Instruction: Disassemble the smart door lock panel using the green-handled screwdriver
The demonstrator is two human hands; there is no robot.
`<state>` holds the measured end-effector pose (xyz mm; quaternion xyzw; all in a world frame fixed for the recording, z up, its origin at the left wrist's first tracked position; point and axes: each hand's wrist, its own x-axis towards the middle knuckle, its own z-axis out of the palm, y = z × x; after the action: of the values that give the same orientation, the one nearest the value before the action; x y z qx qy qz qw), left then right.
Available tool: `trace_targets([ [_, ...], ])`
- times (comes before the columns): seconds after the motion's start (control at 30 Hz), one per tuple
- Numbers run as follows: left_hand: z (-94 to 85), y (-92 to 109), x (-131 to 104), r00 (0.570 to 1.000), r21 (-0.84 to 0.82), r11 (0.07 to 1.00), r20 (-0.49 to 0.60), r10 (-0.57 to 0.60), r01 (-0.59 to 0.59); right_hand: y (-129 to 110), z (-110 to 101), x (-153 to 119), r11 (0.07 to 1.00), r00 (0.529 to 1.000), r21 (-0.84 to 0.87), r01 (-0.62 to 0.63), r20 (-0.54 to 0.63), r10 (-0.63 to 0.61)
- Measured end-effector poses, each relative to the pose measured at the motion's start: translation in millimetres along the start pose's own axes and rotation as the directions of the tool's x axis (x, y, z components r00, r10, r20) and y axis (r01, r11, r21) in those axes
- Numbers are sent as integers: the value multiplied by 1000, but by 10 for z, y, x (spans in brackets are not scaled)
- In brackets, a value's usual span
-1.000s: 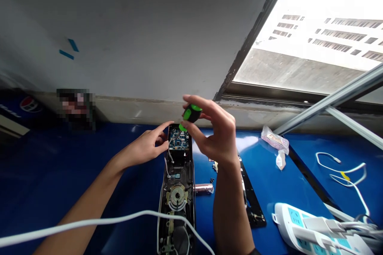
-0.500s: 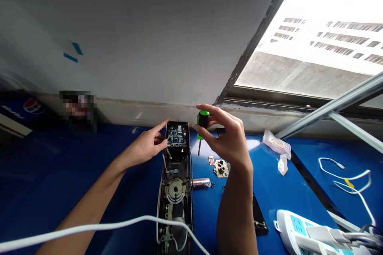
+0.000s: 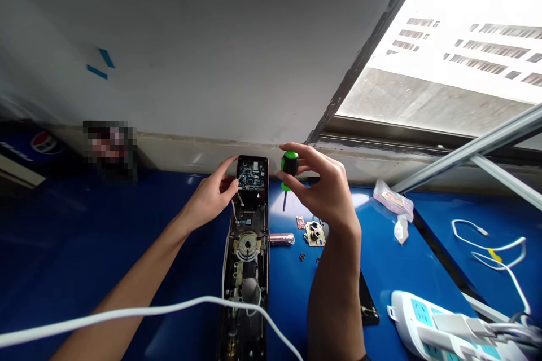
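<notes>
The housing [image 3: 253, 157] lies open in the middle of the blue table [image 3: 192, 276], running from near to far, its far end close to the wall. A blue circuit board [image 3: 250, 176] sits in that far end, and a round part [image 3: 248, 245] is nearer along its length.

The left hand [image 3: 210, 194] touches the housing's far left edge, index finger at the corner and thumb beside the board; whether it squeezes or only rests there, I cannot tell. The right hand [image 3: 325, 189] grasps a green and black screwdriver [image 3: 290, 163] by the handle between thumb and fingers. The screwdriver hangs upright to the right of the housing, its tip pointing down and apart from the board.

A copper-coloured cylinder [image 3: 282, 239] lies just right of the housing. Farther right are a small red board [image 3: 300, 222], a metal plate [image 3: 314, 234] and dark screws [image 3: 302, 256]. A black panel [image 3: 368, 302] lies partly behind the right forearm. A white cable [image 3: 169, 308] crosses the near side, over the housing; a power strip [image 3: 402, 316] is at near right.
</notes>
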<state>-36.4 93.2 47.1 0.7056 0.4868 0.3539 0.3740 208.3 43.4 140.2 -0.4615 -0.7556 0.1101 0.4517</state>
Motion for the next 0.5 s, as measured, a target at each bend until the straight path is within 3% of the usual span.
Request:
trace_targets([
  [0.13,-38,84,-33,999,89,995,7,33,-34,5,-23,-34,998,996,33,-60,62,58],
  [0.3,-66,337,-149,990,432,899,-75,122,-78,2,-48,-82,991,977,11,-132,170,128],
  [0.4,-75,510,-295,992,576,816,127,-25,-53,8,-57,-126,989,964,-21,-148,219,149],
  [0.5,-64,651,-453,921,650,754,348,-176,-101,30,-44,-191,982,953,-62,-179,236,188],
])
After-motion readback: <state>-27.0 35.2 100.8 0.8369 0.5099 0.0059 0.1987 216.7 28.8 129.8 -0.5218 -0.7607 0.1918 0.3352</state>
